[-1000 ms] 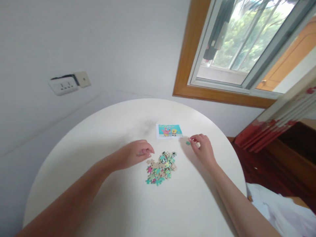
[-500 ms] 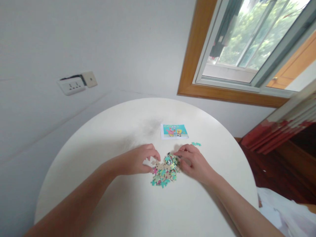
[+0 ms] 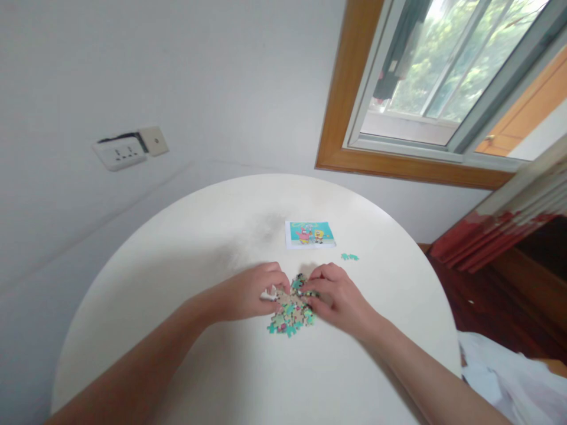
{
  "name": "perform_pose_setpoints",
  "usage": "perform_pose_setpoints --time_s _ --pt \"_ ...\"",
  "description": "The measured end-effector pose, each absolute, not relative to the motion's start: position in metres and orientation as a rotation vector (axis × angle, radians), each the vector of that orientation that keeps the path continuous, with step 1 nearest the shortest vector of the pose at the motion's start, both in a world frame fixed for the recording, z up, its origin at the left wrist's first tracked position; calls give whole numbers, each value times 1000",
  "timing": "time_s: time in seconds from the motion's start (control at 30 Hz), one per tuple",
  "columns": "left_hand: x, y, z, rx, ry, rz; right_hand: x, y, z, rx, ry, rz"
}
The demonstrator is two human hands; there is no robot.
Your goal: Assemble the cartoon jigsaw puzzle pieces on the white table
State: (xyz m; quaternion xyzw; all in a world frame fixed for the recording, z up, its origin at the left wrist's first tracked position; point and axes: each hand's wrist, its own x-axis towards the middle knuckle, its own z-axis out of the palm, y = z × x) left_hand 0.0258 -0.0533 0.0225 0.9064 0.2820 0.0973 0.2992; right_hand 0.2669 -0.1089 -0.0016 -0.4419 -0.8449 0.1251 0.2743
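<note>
A heap of small jigsaw puzzle pieces (image 3: 290, 310) lies on the white round table (image 3: 248, 378), some teal, green or pink side up, others showing beige backs. My left hand (image 3: 259, 292) rests at the heap's left edge, thumb and fingers curved and apart, fingertips touching pieces. From the right, my right hand (image 3: 336, 296) reaches over the heap with bent fingers spread among the pieces. Its fingertips cover part of the heap. Beyond the hands lies a picture card (image 3: 311, 235) with pink and yellow cartoon figures on teal.
A few teal puzzle pieces (image 3: 349, 257) lie apart, right of the card. Behind the table stands a white wall with a socket (image 3: 121, 154) and a wood-framed window (image 3: 325, 150). A red and cream curtain (image 3: 478, 242) hangs at right, above white cloth or plastic (image 3: 509, 372).
My right hand has moved left, further over the heap. My left hand has shifted slightly right and its fingers reach onto the pieces. The view has turned slightly.
</note>
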Motion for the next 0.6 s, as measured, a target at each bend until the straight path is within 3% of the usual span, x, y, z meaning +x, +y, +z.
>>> perform_pose_setpoints --time_s 0.47,0.6 --pt "26 -49 18 2375 778 203 249 -112 -8 -1255 -2089 348" --pt "26 -48 19 2378 765 201 277 -97 3 -1336 -1945 191"
